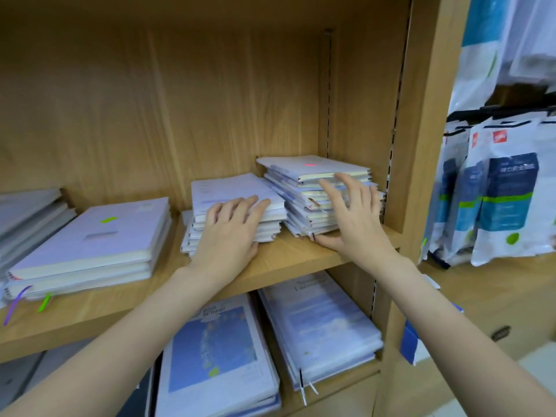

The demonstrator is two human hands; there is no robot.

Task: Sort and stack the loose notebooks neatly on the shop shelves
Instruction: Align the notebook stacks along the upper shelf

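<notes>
While the left hand [233,224] lies flat on the middle stack [234,212], the right hand [350,218], fingers spread, could topple the ragged right stack [316,194] (centre frame).

On the wooden shelf [285,260] the left hand [231,227] lies flat, fingers straight, on the middle stack of notebooks [234,212]. The right hand [352,212], fingers spread, is against the front of the taller, untidy stack [316,188] at the right end. A broader lilac pile [99,245] sits further left, and blue-covered notebooks [222,356] lie on the shelf below.
</notes>
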